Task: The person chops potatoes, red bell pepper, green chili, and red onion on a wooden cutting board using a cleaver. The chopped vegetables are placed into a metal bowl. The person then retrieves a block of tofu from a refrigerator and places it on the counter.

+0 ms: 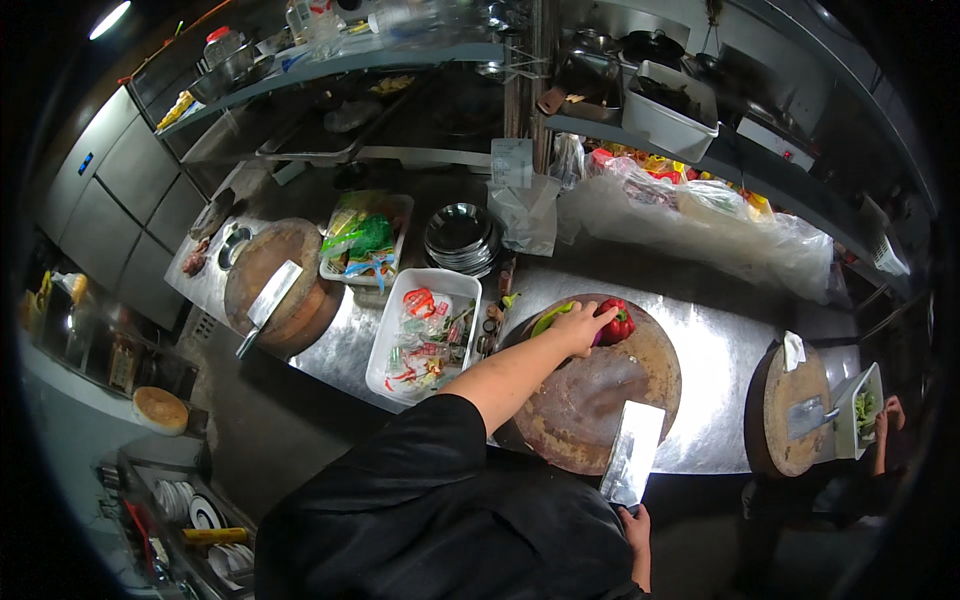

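My left hand [577, 330] reaches over the far part of a round wooden chopping block [585, 405], with its fingers on a red bell pepper [618, 322]. A green pepper [551, 319] lies by the same hand, and something purple shows partly beneath it. Low in the view, my right hand [636, 525] grips the handle of a cleaver [634, 450]. The broad blade lies over the block's near right edge. Whether the left fingers grip the red pepper or only touch it, I cannot tell.
A white bin [379, 352] with pepper scraps and wrappers stands left of the block. Stacked metal bowls [459, 232] are behind it. Another block [315, 300] bears a cleaver [276, 294]. At right are a third block [787, 442] and a person's hands [891, 414] at a white bin [847, 420].
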{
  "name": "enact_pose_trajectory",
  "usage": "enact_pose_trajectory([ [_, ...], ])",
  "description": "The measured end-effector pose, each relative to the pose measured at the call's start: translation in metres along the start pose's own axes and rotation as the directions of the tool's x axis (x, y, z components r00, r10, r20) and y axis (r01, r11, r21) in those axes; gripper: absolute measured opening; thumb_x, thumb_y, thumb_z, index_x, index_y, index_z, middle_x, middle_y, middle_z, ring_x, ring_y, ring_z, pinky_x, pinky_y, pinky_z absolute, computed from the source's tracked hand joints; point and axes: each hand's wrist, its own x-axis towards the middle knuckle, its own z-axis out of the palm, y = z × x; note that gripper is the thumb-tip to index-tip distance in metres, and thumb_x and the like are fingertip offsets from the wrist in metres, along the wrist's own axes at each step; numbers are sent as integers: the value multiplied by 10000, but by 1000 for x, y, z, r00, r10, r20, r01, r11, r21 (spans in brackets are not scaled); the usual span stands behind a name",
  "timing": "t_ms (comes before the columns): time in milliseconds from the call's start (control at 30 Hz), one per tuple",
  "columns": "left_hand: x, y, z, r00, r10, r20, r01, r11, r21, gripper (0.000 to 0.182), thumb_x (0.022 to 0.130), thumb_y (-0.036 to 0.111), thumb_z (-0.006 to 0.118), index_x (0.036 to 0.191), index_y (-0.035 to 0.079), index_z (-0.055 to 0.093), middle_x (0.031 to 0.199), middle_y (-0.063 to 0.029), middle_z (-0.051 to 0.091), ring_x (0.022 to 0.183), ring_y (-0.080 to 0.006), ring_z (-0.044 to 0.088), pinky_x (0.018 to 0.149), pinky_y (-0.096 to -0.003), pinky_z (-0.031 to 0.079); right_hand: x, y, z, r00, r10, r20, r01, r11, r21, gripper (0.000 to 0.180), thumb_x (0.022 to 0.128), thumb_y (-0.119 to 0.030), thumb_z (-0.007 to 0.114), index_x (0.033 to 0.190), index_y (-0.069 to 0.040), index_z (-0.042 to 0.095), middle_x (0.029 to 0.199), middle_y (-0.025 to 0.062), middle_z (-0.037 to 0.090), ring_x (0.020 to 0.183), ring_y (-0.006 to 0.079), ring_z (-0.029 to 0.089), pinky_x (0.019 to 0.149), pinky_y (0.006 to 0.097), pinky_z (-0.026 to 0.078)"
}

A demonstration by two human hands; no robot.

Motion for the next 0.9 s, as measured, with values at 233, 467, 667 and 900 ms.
enact_pose_trajectory([
  [233,-63,-3,51,753,141,-643,-222,974,-45,806,825,160,751,1555,147,408,1594,-191,373,1508,-405,301,1241,-596,200,-6,-16,8,994,65,-86,-80,982,-174,159,899,-93,761,972,3,656,817,7,657,711,99,556,650,293,468],
  [467,-189,-2,134,937,120,-327,-159,983,-95,470,914,212,653,1373,117,618,1514,-133,505,1499,-321,358,1248,-567,213,-26,-98,12,996,-51,-68,49,998,-35,164,874,-15,726,976,-31,598,761,0,607,671,90,559,618,278,468],
  [667,-234,-6,129,958,126,-258,-148,987,-67,458,943,221,626,1389,121,609,1568,-140,456,1510,-329,345,1244,-544,239,-24,-144,10,920,-388,47,362,801,-477,218,876,-63,717,1013,-8,556,802,210,665,721,375,691,645,432,530],
  [900,-334,-3,198,893,-269,-362,134,925,-355,570,873,181,677,1425,86,573,1496,-212,519,1373,-393,502,1118,-476,444,-23,-122,14,909,-390,150,406,738,-539,220,906,-25,651,1071,-19,506,787,207,637,705,376,666,644,457,510],
])
